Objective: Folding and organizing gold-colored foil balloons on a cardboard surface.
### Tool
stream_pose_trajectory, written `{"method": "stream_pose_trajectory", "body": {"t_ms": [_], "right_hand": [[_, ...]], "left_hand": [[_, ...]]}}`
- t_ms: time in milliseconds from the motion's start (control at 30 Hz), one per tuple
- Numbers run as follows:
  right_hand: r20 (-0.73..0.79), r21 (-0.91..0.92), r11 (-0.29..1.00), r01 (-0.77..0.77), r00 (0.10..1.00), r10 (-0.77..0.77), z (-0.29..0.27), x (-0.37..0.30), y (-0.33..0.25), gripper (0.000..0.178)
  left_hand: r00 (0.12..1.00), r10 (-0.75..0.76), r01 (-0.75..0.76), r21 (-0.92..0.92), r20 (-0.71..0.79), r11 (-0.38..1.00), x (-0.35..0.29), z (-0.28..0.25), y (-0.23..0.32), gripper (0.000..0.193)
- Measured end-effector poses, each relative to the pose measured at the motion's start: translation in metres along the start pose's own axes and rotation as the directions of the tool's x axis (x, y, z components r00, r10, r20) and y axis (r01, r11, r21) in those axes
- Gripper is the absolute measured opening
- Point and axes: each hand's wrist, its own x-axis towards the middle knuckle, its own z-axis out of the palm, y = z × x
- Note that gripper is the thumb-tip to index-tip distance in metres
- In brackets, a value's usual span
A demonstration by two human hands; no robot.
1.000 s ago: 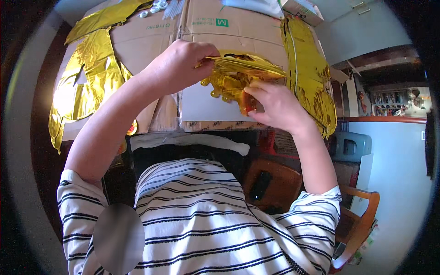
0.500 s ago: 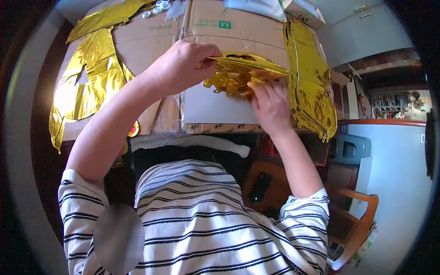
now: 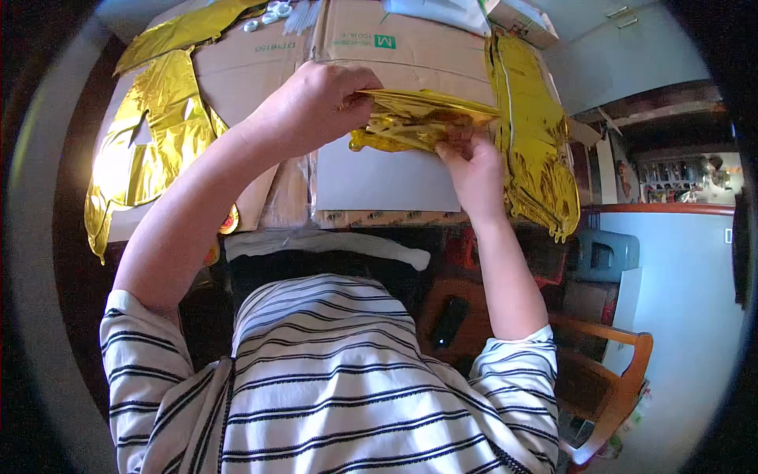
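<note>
A flat gold foil balloon [image 3: 422, 103], partly folded, is held up between my two hands over the cardboard. My left hand [image 3: 332, 101] is closed on its left end, the fingers pinched together. At the lower right edge, my right hand [image 3: 478, 170] pinches the foil between thumb and fingers. Below the balloon lies a plain white sheet [image 3: 379, 186]. More gold foil balloons are spread around: one to the left [image 3: 162, 118], another at the far left [image 3: 185, 28], and a long pile [image 3: 533, 142] just right of my right hand.
Flattened cardboard [image 3: 245, 79] covers the table. White rings [image 3: 276, 11] and clear straws [image 3: 303, 17] lie at its far edge, near a plastic bag [image 3: 442, 14] and a box [image 3: 525, 20]. A wooden chair [image 3: 608, 379] and a blue-grey stool [image 3: 608, 257] stand at the right.
My right hand has turned and shifted to the balloon's lower edge, and the foil hangs flatter. My left hand keeps its pinch, slightly higher.
</note>
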Motion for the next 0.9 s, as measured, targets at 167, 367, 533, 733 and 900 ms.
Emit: {"method": "stream_pose_trajectory", "body": {"t_ms": [167, 367, 533, 733, 900], "right_hand": [[-0.056, -0.142, 0.988, 0.057, 0.996, -0.066, 0.007, 0.007, -0.008, 0.028], [-0.046, -0.611, 0.78, 0.133, 0.978, -0.203, 0.011, 0.013, -0.01, 0.041], [-0.191, -0.776, 0.598, 0.202, 0.828, -0.528, 0.013, 0.01, -0.021, 0.041], [-0.121, -0.467, 0.883, 0.048, 0.986, -0.118, 0.007, -0.013, -0.031, 0.028], [-0.078, -0.397, 0.824, 0.403, 0.88, -0.468, 0.022, -0.021, -0.039, 0.017]], "left_hand": [[1.0, -0.001, 0.001, 0.006, 0.005, 1.0, 0.001, 0.001, 0.0, 0.02], [0.999, 0.01, -0.011, -0.005, -0.039, 1.0, 0.004, 0.0, 0.004, 0.023], [0.999, 0.018, -0.019, -0.006, -0.046, 1.0, 0.005, 0.001, 0.003, 0.021], [1.0, 0.005, -0.005, -0.004, -0.029, 1.0, 0.005, 0.001, -0.001, 0.02], [0.999, -0.008, 0.008, -0.014, -0.041, 1.0, 0.007, 0.002, 0.003, 0.022]]}}
